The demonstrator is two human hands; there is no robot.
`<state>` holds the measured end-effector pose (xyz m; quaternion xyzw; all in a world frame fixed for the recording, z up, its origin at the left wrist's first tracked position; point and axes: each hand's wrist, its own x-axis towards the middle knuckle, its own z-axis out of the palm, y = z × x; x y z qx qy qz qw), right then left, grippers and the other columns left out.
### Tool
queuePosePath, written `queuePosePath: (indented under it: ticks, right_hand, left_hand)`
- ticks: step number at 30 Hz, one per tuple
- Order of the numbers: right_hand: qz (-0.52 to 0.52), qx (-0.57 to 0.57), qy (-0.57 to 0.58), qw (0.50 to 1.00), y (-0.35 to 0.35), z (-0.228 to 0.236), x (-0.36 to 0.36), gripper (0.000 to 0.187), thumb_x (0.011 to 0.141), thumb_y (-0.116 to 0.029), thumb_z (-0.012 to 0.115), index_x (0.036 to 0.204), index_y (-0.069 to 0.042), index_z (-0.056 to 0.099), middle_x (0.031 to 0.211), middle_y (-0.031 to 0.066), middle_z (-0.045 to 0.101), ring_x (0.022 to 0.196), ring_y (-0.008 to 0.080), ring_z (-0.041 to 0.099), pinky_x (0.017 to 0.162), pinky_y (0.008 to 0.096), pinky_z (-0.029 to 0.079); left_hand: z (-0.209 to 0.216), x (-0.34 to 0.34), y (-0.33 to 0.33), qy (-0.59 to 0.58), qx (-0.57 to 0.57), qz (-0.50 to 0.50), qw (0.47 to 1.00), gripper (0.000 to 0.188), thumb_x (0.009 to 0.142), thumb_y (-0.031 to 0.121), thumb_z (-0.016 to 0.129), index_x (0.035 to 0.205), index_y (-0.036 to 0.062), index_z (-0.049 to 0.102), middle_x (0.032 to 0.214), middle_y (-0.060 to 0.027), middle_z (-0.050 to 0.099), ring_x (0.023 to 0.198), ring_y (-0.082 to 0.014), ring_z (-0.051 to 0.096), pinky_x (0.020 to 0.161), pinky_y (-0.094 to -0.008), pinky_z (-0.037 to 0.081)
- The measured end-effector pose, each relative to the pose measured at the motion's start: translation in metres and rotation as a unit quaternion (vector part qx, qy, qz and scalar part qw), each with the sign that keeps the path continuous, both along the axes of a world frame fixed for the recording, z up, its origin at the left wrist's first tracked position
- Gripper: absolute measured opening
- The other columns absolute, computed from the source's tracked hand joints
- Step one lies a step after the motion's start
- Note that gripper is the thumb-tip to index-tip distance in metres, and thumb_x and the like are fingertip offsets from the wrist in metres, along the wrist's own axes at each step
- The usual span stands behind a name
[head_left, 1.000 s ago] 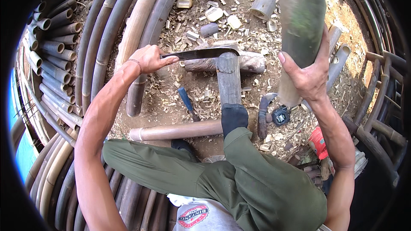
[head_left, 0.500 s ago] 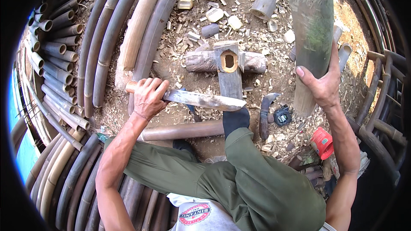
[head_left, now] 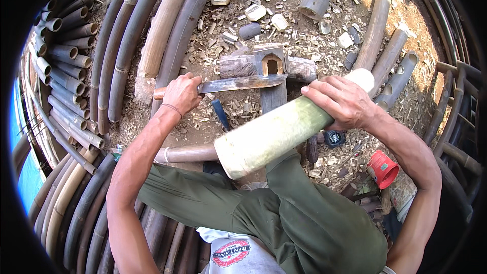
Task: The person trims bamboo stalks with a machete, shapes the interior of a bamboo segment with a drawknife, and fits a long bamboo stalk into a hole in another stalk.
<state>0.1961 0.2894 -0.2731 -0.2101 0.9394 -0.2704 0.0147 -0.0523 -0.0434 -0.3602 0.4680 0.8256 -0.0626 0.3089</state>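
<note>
My left hand (head_left: 181, 93) is closed round the wooden handle (head_left: 160, 93) of a machete. Its long, stained blade (head_left: 238, 83) points right, the tip overlapping a notched bamboo piece (head_left: 272, 99) with a squarish hole near its far end. That piece rests across a short log (head_left: 236, 67). My right hand (head_left: 345, 102) grips a thick length of bamboo (head_left: 274, 134), pale on the side now showing. It slants from upper right to lower left over my knee. The fingers wrap over its top, and the palm side is hidden.
Wood chips cover the ground. Nearby lie a blue-handled tool (head_left: 220, 113), a tape measure (head_left: 333, 138), a red cup-like container (head_left: 382, 169) and a bamboo pole (head_left: 187, 153). Long bamboo poles (head_left: 134, 30) line the left; a stack of tubes (head_left: 71, 89) stands beyond them.
My right hand has swung the bamboo length down and left, turning its pale side into view. My left hand has moved the machete slightly away from me, with its tip nearer the hole.
</note>
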Motion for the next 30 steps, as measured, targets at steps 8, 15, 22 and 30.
queuePosePath:
  ticks: [8, 15, 22, 30]
  right_hand:
    - [0.011, 0.072, -0.059, 0.996, -0.005, 0.006, -0.008, 0.093, 0.047, -0.024, 0.088, 0.13, -0.005, 0.05, 0.104, 0.011, 0.058, 0.09, 0.0264, 0.061, 0.077, 0.0389, 0.053]
    - [-0.074, 0.205, -0.081, 0.973, 0.013, -0.008, -0.007, 0.084, 0.055, -0.019, 0.085, 0.13, -0.007, 0.049, 0.101, 0.0112, 0.059, 0.087, 0.0288, 0.062, 0.078, 0.0421, 0.054]
    - [0.068, 0.079, 0.094, 0.99, 0.004, -0.014, 0.001, 0.08, 0.057, -0.019, 0.084, 0.129, -0.013, 0.05, 0.101, 0.0092, 0.058, 0.089, 0.0272, 0.063, 0.08, 0.0395, 0.054]
    - [-0.141, 0.079, -0.228, 0.96, -0.02, 0.022, 0.041, 0.096, 0.059, -0.031, 0.085, 0.142, -0.013, 0.042, 0.104, 0.0133, 0.057, 0.092, 0.0324, 0.062, 0.075, 0.0434, 0.054]
  left_hand:
    - [-0.009, -0.001, -0.002, 0.018, 0.033, -0.002, 0.999, 0.027, 0.072, 0.014, 0.075, 0.093, 0.004, 0.063, 0.095, -0.0173, 0.065, 0.097, -0.0363, 0.065, 0.082, -0.0475, 0.053]
    - [-0.009, 0.001, -0.001, 0.031, 0.036, -0.002, 0.999, 0.027, 0.072, 0.015, 0.076, 0.093, 0.005, 0.062, 0.097, -0.0167, 0.064, 0.098, -0.0356, 0.065, 0.082, -0.0477, 0.052]
    - [-0.013, 0.006, -0.002, 0.029, 0.051, 0.013, 0.998, 0.037, 0.069, 0.012, 0.079, 0.098, 0.0057, 0.058, 0.097, -0.0137, 0.06, 0.1, -0.0352, 0.061, 0.084, -0.0483, 0.049]
    - [0.01, -0.038, 0.026, -0.257, 0.034, 0.274, 0.926, 0.062, 0.09, 0.062, 0.062, 0.084, 0.0003, 0.068, 0.061, -0.0038, 0.059, 0.056, -0.0127, 0.058, 0.051, -0.0327, 0.047]
